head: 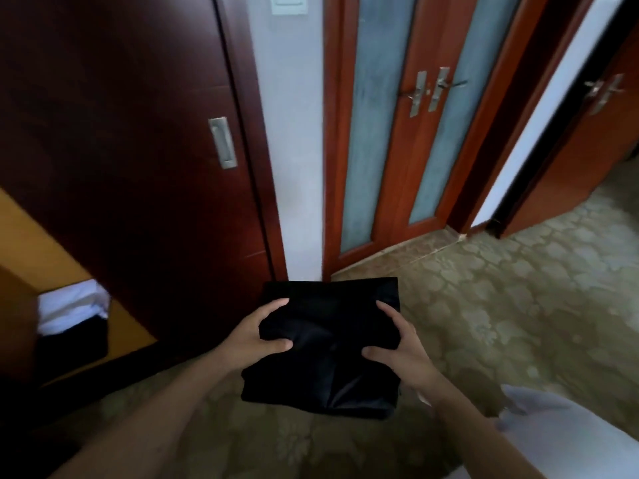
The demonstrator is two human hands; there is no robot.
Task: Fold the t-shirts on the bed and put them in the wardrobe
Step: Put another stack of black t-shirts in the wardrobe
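Observation:
A folded black t-shirt is held flat in front of me above the floor. My left hand grips its left edge, thumb on top and fingers underneath. My right hand grips its right edge the same way. The dark wooden wardrobe stands at the left, its sliding door with a metal recessed handle covering most of it. At the lower left the wardrobe is open, showing a yellowish shelf with a folded white garment on top of a black one.
A white wall strip separates the wardrobe from double doors with frosted glass panels and metal lever handles. Another door stands at the right. The floor is patterned beige. A white cloth lies at the lower right.

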